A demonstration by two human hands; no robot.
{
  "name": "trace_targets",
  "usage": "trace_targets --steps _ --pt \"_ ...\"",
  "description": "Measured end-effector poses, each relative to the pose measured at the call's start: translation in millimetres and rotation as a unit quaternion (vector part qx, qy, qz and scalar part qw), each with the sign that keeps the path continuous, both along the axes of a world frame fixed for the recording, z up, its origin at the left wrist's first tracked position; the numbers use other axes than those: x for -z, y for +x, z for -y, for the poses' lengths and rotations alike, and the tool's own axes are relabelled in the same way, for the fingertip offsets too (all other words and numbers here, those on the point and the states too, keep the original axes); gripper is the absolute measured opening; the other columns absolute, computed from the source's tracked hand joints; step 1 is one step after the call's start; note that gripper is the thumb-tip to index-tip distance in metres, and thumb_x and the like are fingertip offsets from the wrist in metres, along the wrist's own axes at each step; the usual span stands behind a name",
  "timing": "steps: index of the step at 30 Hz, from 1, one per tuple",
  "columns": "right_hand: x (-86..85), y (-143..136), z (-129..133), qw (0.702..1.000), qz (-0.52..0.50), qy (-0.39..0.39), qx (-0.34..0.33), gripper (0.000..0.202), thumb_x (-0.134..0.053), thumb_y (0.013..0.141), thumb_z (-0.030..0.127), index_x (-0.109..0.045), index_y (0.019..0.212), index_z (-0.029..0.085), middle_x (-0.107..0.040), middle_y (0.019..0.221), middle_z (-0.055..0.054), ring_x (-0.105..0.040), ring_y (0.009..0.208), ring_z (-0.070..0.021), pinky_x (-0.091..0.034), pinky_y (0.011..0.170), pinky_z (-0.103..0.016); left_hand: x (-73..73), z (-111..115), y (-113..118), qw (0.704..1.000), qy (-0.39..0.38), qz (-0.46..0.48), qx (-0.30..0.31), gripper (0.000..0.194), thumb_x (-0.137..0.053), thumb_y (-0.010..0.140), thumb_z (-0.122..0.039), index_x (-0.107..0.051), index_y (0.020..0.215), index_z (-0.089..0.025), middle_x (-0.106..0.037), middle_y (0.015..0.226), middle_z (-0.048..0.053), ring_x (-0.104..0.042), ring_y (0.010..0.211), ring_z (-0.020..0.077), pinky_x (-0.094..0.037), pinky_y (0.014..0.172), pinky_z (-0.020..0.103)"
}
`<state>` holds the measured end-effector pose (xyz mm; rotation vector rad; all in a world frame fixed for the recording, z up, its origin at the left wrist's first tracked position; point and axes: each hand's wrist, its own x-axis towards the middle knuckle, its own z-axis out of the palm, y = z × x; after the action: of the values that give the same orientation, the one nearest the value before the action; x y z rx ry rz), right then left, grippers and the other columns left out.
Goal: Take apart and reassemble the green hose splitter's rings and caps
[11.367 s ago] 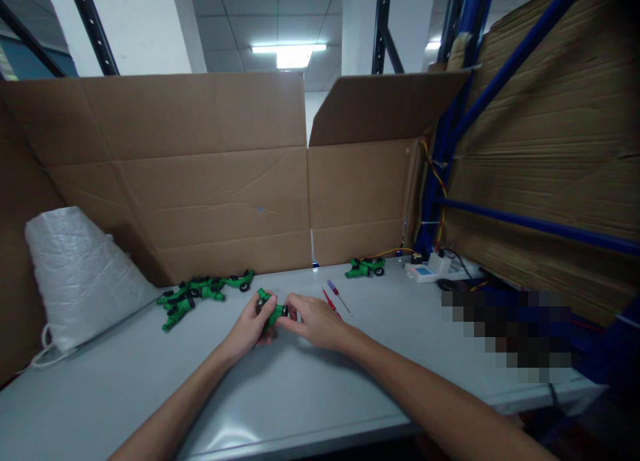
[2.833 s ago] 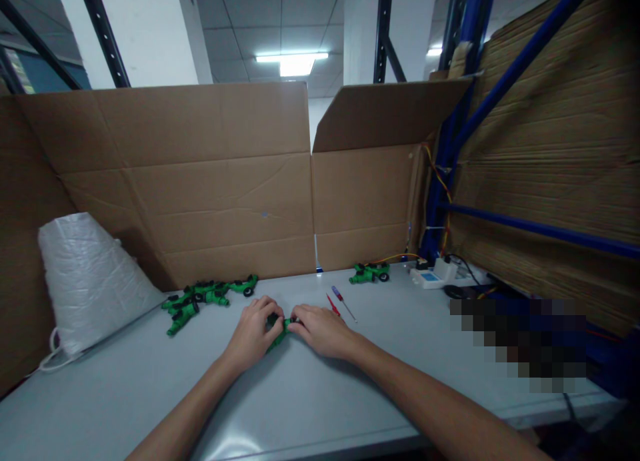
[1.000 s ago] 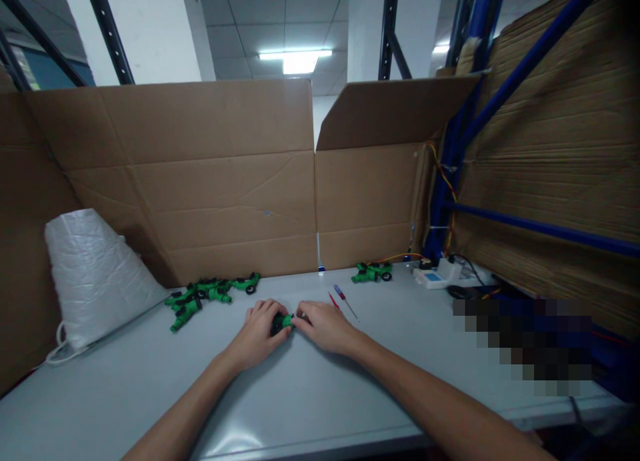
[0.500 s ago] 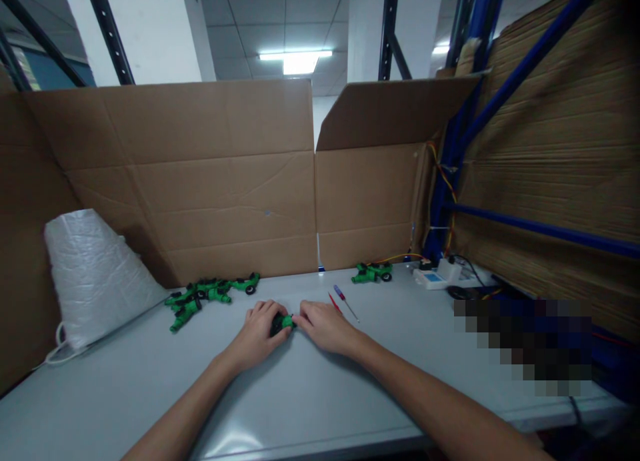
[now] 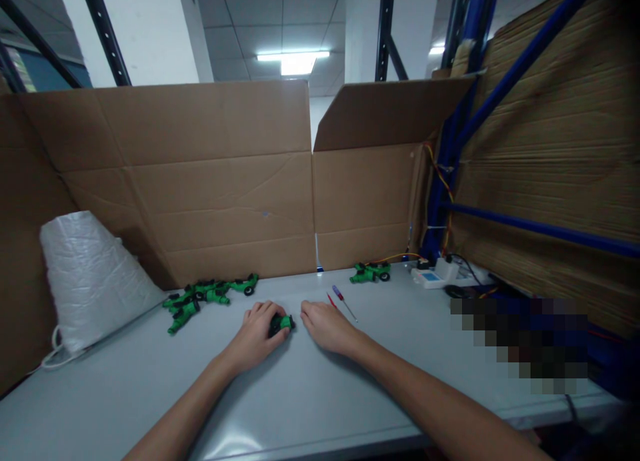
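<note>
My left hand (image 5: 257,336) is wrapped round a small green and black toy vehicle (image 5: 284,323) at the middle of the table. Part of the toy is hidden under the fingers. Just right of it, my right hand (image 5: 327,326) rests with its fingers curled together, apart from the toy; whether anything is between the fingertips is too small to tell. Beyond my right hand lie a screwdriver (image 5: 341,296) with a blue and red handle and a thin red tool (image 5: 331,300).
Several green toy vehicles (image 5: 215,293) lie at the back left, beside a white wrapped bundle (image 5: 95,281). Another green toy (image 5: 370,272) is at the back right, near a white power strip (image 5: 430,278). Cardboard walls (image 5: 225,201) enclose the grey table (image 5: 280,408).
My right hand has drawn slightly right, away from the toy, so a gap now shows between them. My left hand keeps its hold. The view has shifted slightly.
</note>
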<state>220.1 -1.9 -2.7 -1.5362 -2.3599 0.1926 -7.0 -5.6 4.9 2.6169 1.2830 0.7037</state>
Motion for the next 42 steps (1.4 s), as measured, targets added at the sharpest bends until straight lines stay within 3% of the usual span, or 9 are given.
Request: trace_targets --steps 8,14,21,27,31,36,42 --pt "-5.7 4 3 1.0 -0.002 -0.005 -0.014 0.021 -0.044 0.102 0.013 -0.063 0.11 0.018 -0.072 0.113 -0.012 -0.068 0.107 -0.0243 -0.044 0.089 -0.032 0.5 -1 0 1.0 0.007 0.004 0.004 0.019 -0.064 0.096 -0.038 -0.065 0.109 -0.024 -0.067 0.112 0.007 -0.055 0.108 0.0293 -0.043 0.097 0.043" --pt "0.1 5 0 1.0 -0.024 -0.004 -0.015 0.021 -0.048 0.096 0.008 -0.061 0.107 0.019 -0.07 0.111 -0.01 -0.065 0.106 -0.0231 -0.041 0.087 -0.03 4.3 -3 -2 0.999 0.042 -0.004 0.0 0.028 -0.069 0.093 -0.044 -0.066 0.113 -0.024 -0.067 0.113 0.008 -0.056 0.109 0.0298 -0.045 0.097 0.043" --pt "6.0 6 -4 0.999 -0.039 -0.002 -0.027 0.024 -0.05 0.092 0.006 -0.059 0.109 0.021 -0.066 0.113 -0.009 -0.062 0.101 -0.0221 -0.039 0.084 -0.03 2.9 -10 -4 0.991 0.086 0.055 -0.085 0.026 -0.057 0.101 -0.045 -0.068 0.098 -0.022 -0.071 0.101 0.008 -0.063 0.1 0.0274 -0.047 0.093 0.04" --pt "4.3 7 -1 0.999 -0.039 0.015 -0.021 0.025 -0.051 0.093 0.005 -0.059 0.111 0.02 -0.062 0.118 -0.01 -0.062 0.098 -0.022 -0.038 0.081 -0.03 8.7 -25 -12 0.972 0.034 0.15 -0.177 0.031 -0.043 0.106 -0.041 -0.067 0.105 -0.02 -0.073 0.105 0.008 -0.067 0.094 0.0247 -0.05 0.085 0.037" --pt "7.0 8 -5 0.999 -0.034 0.016 -0.02 0.022 -0.049 0.094 0.004 -0.061 0.107 0.018 -0.065 0.112 -0.011 -0.061 0.1 -0.0228 -0.038 0.084 -0.03 12.9 -28 -17 0.966 0.007 0.13 -0.223 0.028 -0.045 0.104 -0.041 -0.064 0.106 -0.02 -0.073 0.105 0.009 -0.067 0.086 0.0242 -0.05 0.083 0.037" --pt "14.4 7 -13 0.997 -0.05 0.032 -0.039 0.022 -0.048 0.094 0.002 -0.061 0.101 0.018 -0.067 0.105 -0.011 -0.059 0.099 -0.0226 -0.037 0.087 -0.03 16.5 -27 -14 0.976 0.004 0.11 -0.186 0.028 -0.044 0.104 -0.041 -0.063 0.1 -0.021 -0.071 0.101 0.007 -0.067 0.085 0.0236 -0.05 0.084 0.037" --pt "22.0 6 -16 0.995 -0.076 0.047 -0.054 0.033 -0.045 0.089 -0.004 -0.061 0.106 0.019 -0.066 0.107 -0.008 -0.057 0.102 -0.0213 -0.036 0.088 -0.029 13.9 -22 -7 0.982 -0.031 0.16 -0.094 0.032 -0.048 0.104 -0.048 -0.064 0.111 -0.021 -0.072 0.109 0.008 -0.07 0.094 0.0229 -0.053 0.085 0.034"
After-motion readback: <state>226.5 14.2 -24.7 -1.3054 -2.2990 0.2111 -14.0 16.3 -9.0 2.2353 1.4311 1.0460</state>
